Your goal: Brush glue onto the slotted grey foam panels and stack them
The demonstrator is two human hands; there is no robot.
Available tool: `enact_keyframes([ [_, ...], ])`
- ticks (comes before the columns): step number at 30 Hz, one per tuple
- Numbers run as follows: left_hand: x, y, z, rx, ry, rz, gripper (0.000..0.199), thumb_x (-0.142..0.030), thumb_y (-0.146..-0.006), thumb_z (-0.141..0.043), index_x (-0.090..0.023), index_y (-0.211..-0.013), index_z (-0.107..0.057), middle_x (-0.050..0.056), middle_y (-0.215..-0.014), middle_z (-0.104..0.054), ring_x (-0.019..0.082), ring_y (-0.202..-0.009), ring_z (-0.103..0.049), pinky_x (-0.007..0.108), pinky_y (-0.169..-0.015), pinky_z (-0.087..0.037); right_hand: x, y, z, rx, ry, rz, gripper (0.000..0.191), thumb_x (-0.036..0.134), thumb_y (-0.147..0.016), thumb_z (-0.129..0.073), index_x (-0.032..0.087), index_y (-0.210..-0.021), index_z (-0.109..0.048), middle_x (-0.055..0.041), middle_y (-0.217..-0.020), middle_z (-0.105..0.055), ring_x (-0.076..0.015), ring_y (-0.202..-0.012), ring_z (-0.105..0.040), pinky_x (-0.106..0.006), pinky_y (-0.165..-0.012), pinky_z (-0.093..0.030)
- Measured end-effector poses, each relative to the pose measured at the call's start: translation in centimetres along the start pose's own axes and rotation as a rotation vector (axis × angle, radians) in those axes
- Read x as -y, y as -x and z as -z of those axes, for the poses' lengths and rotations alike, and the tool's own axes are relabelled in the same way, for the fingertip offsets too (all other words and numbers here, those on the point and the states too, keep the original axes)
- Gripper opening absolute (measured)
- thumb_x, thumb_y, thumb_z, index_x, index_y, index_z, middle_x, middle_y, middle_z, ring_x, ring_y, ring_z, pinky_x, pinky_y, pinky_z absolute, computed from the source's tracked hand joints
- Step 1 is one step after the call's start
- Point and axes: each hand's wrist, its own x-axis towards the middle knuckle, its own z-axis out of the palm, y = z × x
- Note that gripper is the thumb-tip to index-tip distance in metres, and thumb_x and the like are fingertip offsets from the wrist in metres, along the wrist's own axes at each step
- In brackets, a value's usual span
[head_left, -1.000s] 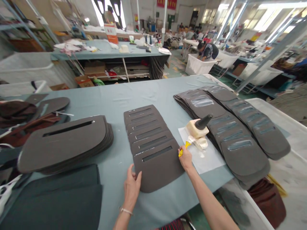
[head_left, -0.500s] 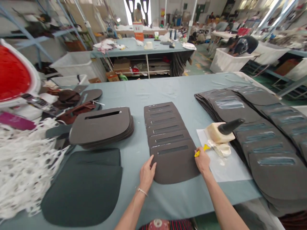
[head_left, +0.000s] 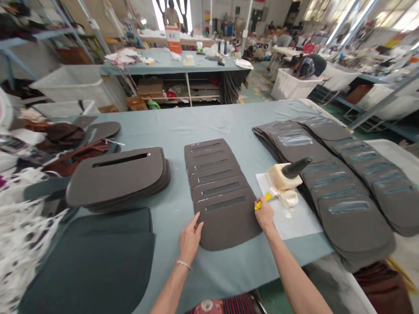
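A fanned row of dark grey foam pads (head_left: 227,224), each with a long slot, lies on the blue-grey table top (head_left: 163,124). My left hand (head_left: 190,241) rests flat against the lower left edge of the top pad. My right hand (head_left: 264,213) touches that pad's right edge and pinches a small yellow scraper (head_left: 262,203). Just beyond it, a cream glue block with a black cone nozzle (head_left: 283,174) sits on a glue-smeared white sheet (head_left: 294,220).
A fanned stack of pads with glue-streaked slots (head_left: 347,213) fills the table's right side. A pile of slotted pads (head_left: 114,181) and a dark fabric panel (head_left: 88,266) lie left. White netting (head_left: 22,231) intrudes at far left. A person bends over a white bin (head_left: 290,85) behind.
The whole scene has shifted in view as my head turned. Both hands remain at the top pad's edges, and the white netting has drawn back toward the left edge.
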Motion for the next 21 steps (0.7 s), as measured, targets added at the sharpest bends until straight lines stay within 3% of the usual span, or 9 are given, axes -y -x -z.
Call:
enact_keyframes([
  [13, 0.36, -0.04, -0.25, 0.006, -0.066, -0.047, 0.046, -0.043, -0.088, -0.042, -0.026, -0.13, -0.049, 0.002, -0.079, -0.064, 0.015, -0.068, -0.058, 0.027, -0.067, -0.042, -0.18, 0.12, 0.31, 0.0, -0.042, 0.013, 0.008, 0.02, -0.085, -0.046, 0.02, -0.088, -0.053, -0.0002, -0.073, -0.057, -0.0123, -0.063, -0.049, -0.022, -0.057, -0.024],
  [21, 0.55, -0.03, -0.71, -0.015, -0.073, -0.054, 0.045, -0.04, -0.088, -0.044, -0.026, -0.13, -0.049, 0.001, -0.076, -0.062, 0.013, -0.066, -0.057, 0.026, -0.066, -0.041, 0.31, -0.11, 0.24, 0.025, 0.052, -0.04, 0.006, 0.02, -0.085, -0.051, 0.019, -0.089, -0.055, 0.0024, -0.067, -0.051, -0.009, -0.055, -0.038, -0.023, -0.055, -0.017],
])
